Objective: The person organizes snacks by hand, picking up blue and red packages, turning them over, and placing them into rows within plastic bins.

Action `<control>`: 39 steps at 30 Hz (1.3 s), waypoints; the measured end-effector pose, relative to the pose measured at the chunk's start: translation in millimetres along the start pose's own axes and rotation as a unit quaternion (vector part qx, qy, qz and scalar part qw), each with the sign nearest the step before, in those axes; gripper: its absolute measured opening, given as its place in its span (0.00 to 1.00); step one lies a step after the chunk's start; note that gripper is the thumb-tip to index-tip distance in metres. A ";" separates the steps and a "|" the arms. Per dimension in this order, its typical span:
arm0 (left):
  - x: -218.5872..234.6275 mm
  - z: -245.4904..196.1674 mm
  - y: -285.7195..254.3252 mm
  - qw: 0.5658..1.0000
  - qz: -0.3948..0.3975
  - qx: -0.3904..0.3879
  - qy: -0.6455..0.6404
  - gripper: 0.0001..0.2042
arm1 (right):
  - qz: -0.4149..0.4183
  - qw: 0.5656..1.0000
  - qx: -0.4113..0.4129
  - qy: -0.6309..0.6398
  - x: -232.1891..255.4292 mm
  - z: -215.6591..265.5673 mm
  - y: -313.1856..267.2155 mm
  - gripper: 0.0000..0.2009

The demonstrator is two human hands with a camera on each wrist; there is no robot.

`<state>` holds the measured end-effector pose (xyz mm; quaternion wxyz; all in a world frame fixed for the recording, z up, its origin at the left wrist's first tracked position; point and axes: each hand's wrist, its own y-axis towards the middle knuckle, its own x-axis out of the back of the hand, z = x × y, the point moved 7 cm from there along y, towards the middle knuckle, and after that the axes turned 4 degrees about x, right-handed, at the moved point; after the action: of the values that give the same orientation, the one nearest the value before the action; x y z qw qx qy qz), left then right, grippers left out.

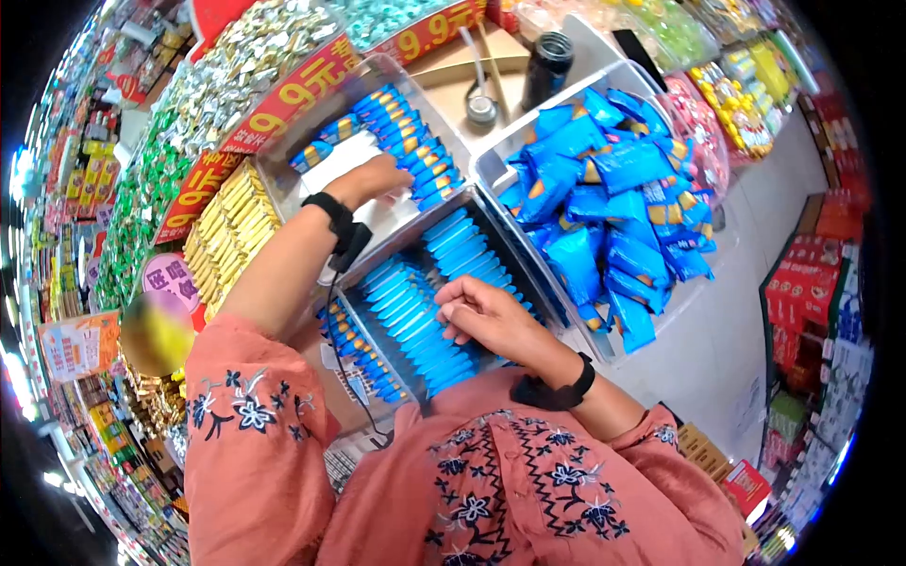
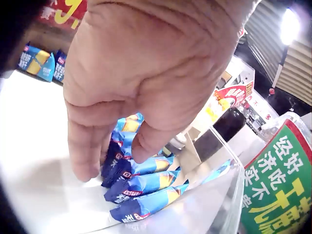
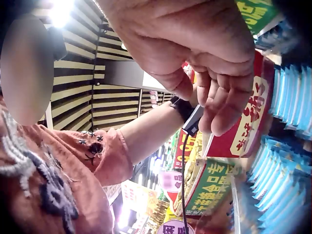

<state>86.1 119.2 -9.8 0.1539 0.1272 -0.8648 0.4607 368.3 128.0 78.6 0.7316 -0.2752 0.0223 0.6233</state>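
My left hand (image 1: 377, 179) reaches into the upper clear bin (image 1: 274, 184), beside a row of blue snack packets (image 1: 415, 151) with orange-yellow pictures. In the left wrist view, thumb and fingers pinch a blue snack packet (image 2: 126, 136) at the end of the row, partly hidden by the hand. A white panel (image 2: 34, 146) lies beside the row in the bin. My right hand (image 1: 486, 316) is over the lower bin, above rows of light-blue packets (image 1: 401, 307). Its fingers are loosely curled, and the right wrist view shows nothing in them (image 3: 219, 92).
A bin to the right holds a loose heap of blue packets (image 1: 604, 189). Behind stand a black bottle (image 1: 549, 71) and a small metal scoop-like object (image 1: 481, 108). Yellow packets (image 1: 231, 222) and red price signs (image 1: 293, 90) line the left. A cable (image 1: 349, 377) hangs from my left wrist.
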 end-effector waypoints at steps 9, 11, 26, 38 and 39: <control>32.5 -96.0 -111.1 0.972 -0.178 -0.154 -0.019 0.33 | 0.032 0.997 0.058 -0.045 -13.0 13.4 -27.9 0.10; 15.4 -123.6 -157.4 0.956 -0.183 -0.214 -0.084 0.31 | 0.052 0.993 0.069 -0.078 -14.0 29.7 -43.5 0.11; -135.2 -35.9 -260.9 0.895 -0.186 -0.185 -0.361 0.22 | -0.193 0.722 0.359 -0.559 140.0 204.7 -124.8 0.18; -155.4 -28.7 -264.3 0.891 -0.153 -0.209 -0.374 0.20 | -0.186 0.616 0.225 -0.731 172.7 197.2 -66.9 0.25; -156.3 -28.9 -267.2 0.889 -0.149 -0.214 -0.376 0.20 | -0.192 0.590 0.271 -0.736 169.9 199.5 -68.5 0.23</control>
<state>330.9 10.5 148.0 -0.0924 0.3818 -0.9066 0.1540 407.4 361.8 209.6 0.6421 0.4906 -0.4097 0.4234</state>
